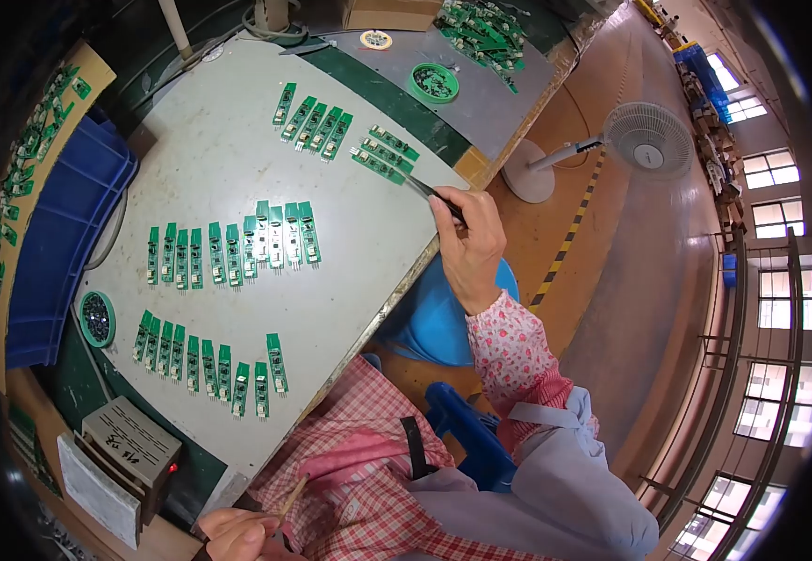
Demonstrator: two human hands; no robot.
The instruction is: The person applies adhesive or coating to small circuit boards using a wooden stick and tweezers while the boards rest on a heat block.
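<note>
My right hand [469, 245] grips dark tweezers [434, 194] over the table's right edge. Their tips reach a small group of green circuit boards [382, 162], touching or just above it. Near the bottom edge my left hand [237, 535] is closed around a thin, pale pointed stick [294, 496]. Between the hands, more narrow green boards stand in rows on the grey table [350, 271]: a middle row [217, 254], a lower row [193, 363] and a short upper row [316, 128].
A green dish of small parts [434, 82] and a board pile [485, 39] lie at the back. Another dish [96, 319], a blue bin [60, 262] and a metal box [132, 444] stand left. A fan [647, 140] and blue stool [438, 318] are at right.
</note>
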